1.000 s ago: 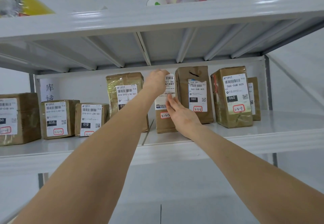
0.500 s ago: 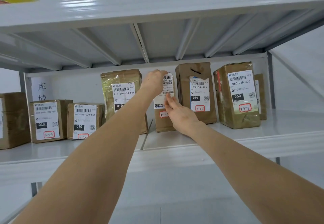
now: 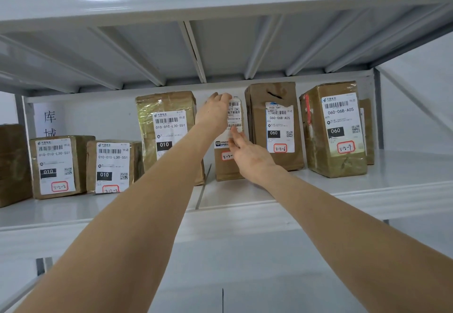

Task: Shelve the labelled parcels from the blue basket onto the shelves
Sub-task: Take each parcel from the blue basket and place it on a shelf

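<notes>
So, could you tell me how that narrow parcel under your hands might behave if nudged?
The narrow parcel stands tall on a small base, so it would probably tip before sliding. Its matte brown wrap looks unlikely to slip. The left hand grips its top, the right hand touches its label, perhaps steadying it.

Glossy tape-wrapped brown cardboard parcels (image 3: pixel 316 161), matt white paper labels (image 3: pixel 339 126), smooth painted metal shelf (image 3: pixel 397 168)

A white shelf (image 3: pixel 318 197) holds a row of brown parcels with white labels. From the left there is a big box (image 3: pixel 12 165), two short boxes (image 3: pixel 58 165) (image 3: pixel 112 165), a tall shiny parcel (image 3: pixel 169 126), a middle parcel (image 3: pixel 225 170), then two more tall parcels (image 3: pixel 274 126) (image 3: pixel 335 129). All stand upright.
</notes>
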### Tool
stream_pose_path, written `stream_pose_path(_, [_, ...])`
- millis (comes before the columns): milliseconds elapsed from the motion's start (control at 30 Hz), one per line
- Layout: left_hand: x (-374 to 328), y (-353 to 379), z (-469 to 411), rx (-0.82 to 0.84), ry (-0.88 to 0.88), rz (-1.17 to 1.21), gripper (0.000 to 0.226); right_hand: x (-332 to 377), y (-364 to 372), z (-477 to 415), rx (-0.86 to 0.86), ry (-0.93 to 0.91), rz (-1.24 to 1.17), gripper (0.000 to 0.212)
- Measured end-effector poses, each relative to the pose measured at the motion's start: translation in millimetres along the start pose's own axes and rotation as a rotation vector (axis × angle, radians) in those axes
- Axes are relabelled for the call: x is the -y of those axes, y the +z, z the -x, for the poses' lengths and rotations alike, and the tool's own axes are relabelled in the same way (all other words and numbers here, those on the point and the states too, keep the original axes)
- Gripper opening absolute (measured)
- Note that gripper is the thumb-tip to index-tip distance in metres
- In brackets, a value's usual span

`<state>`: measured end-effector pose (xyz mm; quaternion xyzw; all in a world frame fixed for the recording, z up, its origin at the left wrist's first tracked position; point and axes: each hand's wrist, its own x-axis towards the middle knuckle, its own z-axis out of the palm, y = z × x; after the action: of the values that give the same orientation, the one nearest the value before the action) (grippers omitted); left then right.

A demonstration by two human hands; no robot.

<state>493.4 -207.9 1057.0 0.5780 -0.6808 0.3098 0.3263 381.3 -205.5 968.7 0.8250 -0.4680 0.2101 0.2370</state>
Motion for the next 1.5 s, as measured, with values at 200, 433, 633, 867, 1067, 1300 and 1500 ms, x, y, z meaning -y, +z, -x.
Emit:
stream_pose_path(200, [-3.3, 1.8, 4.3, -0.005, 0.036, -0.054, 0.072, -0.6, 2.6, -0.9, -0.004, 0.01, -0.021, 0.08])
stream_pose_path(433, [-2.3, 2.0, 5.3, 0.031, 0.061, -0.065, 0.074, -1.3, 6.7, -5.5, -0.005, 0.021, -0.047, 0.081])
stream_pose_path(633, [-0.9, -1.8, 3.7, 0.067, 0.062, -0.028, 0.078, -1.0, 4.6, -2.7, 0.002, 0.031, -0.094, 0.084])
stream_pose_path(867, [5.4, -3.8, 0.8, 0.096, 0.051, -0.053, 0.078, -0.5, 0.8, 3.0, -0.008, 0.011, -0.08, 0.075])
stream_pose_path(1067, [6.8, -10.6, 0.3, 0.116, 0.041, -0.041, 0.076, 0.1, -3.5, 9.6, -0.035, 0.016, -0.096, 0.072])
stream_pose_path(1300, [2.0, -16.4, 13.1, 0.153, 0.032, -0.038, 0.075, 1.3, -9.6, 20.7, -0.056, 0.011, -0.122, 0.068])
stream_pose_path(1500, [-5.3, -23.6, 28.9, 0.16, 0.013, -0.053, 0.074, 2.4, -14.3, 32.0, -0.045, 0.028, -0.149, 0.069])
